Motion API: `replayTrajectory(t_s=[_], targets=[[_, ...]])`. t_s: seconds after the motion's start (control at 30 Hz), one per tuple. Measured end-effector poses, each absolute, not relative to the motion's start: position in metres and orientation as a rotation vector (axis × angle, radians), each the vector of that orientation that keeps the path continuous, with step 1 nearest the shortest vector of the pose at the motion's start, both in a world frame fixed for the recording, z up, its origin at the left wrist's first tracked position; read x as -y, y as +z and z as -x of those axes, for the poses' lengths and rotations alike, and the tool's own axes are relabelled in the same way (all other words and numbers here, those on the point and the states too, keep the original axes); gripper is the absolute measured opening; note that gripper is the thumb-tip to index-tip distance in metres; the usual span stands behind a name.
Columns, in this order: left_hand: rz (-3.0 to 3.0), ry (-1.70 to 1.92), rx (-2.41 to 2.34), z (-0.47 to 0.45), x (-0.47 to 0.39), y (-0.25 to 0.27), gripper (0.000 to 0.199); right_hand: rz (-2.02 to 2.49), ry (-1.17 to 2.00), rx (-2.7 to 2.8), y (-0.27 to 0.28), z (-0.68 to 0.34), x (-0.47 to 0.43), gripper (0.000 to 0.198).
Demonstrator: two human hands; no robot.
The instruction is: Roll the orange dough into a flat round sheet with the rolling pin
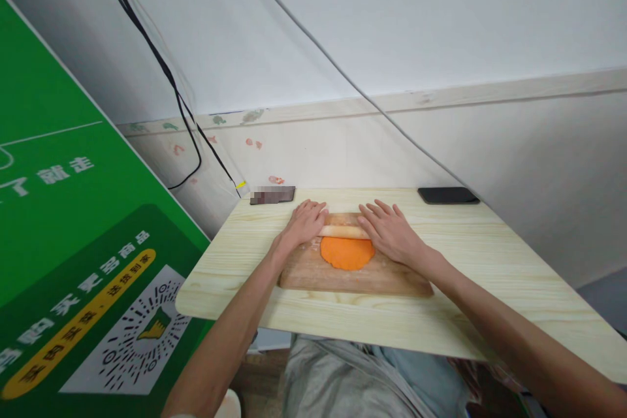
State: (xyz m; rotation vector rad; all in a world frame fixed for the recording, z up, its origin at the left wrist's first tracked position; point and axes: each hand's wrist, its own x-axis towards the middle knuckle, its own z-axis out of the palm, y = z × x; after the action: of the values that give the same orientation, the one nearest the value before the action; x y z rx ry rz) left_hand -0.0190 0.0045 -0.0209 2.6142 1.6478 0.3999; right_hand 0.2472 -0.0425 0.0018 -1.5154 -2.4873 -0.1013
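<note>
A pale wooden rolling pin (343, 232) lies across the far edge of a flat, roundish sheet of orange dough (347, 255). The dough rests on a brown wooden board (353, 284) with light flour marks. My left hand (307, 221) lies over the pin's left end, palm down, fingers stretched forward. Over the right end rests my right hand (389, 228), its fingers spread and also pointing away from me. Both palms press on the pin rather than wrapping round it. The pin's two ends are hidden beneath my hands.
The board lies on a light wood-grain table (490, 261) against the wall. At its back stand a dark phone (448, 195) on the right and a partly blurred phone (272, 194) on the left. A green printed panel (98, 209) rises at left; cables (166, 72) hang along the wall.
</note>
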Motion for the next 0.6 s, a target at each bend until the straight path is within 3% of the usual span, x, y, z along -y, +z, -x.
replayTrajectory(t_s=[0.6], targets=[[-2.453,0.527,-1.677,0.019,0.010,-0.026,0.052,1.387,-0.426,2.358,-0.027,-0.227,0.134,0.071]])
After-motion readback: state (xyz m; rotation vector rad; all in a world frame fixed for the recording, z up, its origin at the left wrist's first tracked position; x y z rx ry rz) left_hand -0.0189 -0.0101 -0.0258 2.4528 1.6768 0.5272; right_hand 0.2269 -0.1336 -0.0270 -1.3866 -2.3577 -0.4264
